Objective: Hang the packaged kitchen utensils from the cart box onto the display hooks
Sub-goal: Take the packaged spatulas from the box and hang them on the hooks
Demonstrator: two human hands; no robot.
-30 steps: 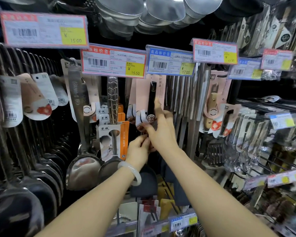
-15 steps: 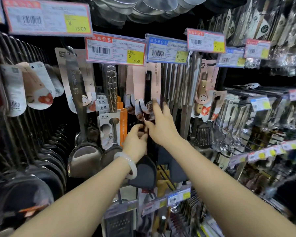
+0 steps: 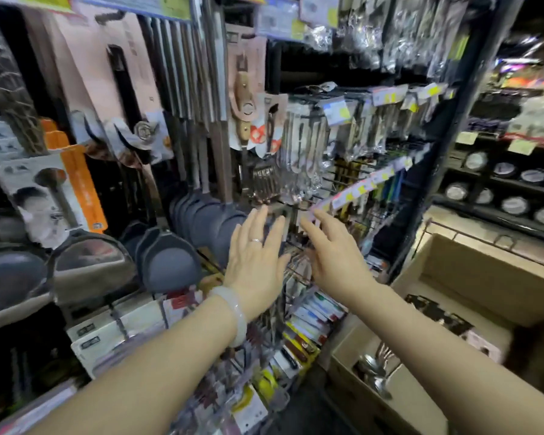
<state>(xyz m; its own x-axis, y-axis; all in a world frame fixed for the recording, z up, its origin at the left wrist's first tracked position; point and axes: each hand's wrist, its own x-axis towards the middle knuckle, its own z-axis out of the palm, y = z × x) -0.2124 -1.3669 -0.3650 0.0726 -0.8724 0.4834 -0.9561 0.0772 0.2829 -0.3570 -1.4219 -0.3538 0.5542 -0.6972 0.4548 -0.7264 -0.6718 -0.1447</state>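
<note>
Display hooks (image 3: 299, 211) released; both hands (image 3: 258, 259) now empty

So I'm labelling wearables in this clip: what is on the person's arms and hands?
Both forearms are bare, with no sleeves showing. The left hand has a thin silver ring and a pale, translucent bangle at the wrist. The right hand shows nothing worn.

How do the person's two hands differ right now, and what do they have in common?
The left hand wears a ring on one finger and a pale bangle at the wrist; the right hand shows neither. The left hand is seen from the back with fingers pointing up, while the right hand tilts, its fingers pointing up and to the left. Both are open and empty, held side by side in front of the display rack.
</note>
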